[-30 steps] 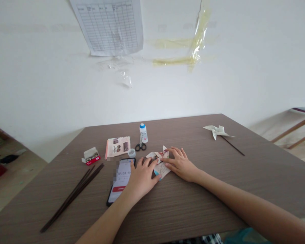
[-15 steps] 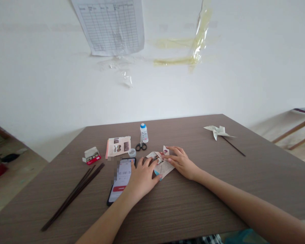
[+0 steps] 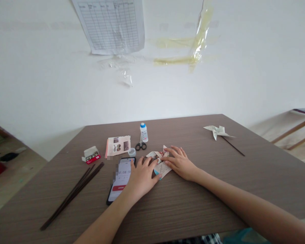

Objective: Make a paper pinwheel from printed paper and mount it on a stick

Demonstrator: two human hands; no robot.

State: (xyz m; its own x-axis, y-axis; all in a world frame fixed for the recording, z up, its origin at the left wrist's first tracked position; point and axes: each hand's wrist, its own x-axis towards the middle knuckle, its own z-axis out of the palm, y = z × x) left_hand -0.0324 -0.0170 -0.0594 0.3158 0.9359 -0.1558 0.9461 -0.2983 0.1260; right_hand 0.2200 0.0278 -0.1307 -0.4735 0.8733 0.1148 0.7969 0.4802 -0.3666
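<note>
A piece of printed paper (image 3: 163,170) with cut and folded flaps lies on the table between my hands. My left hand (image 3: 142,174) rests on its left side, fingers spread, the thumb at a blue-edged corner near me. Across from it, my right hand (image 3: 181,163) lies over the right side with its fingers stretched out, fingertips on the folded flaps around the middle. Parts of the paper are hidden under both hands. A phone (image 3: 123,176) showing a running timer lies right beside my left hand, partly covered by it.
Behind the paper are black-handled scissors (image 3: 141,146), a white bottle with blue cap (image 3: 143,133), a small round container (image 3: 131,152) and printed sheets (image 3: 119,146). An open small box (image 3: 91,155) and dark sticks (image 3: 73,196) lie left. A paper pinwheel (image 3: 218,131) on a stick lies right.
My right hand has shifted slightly, its fingers spread a little more over the flaps, and the paper's right side shows less. My left hand stays nearly where it was.
</note>
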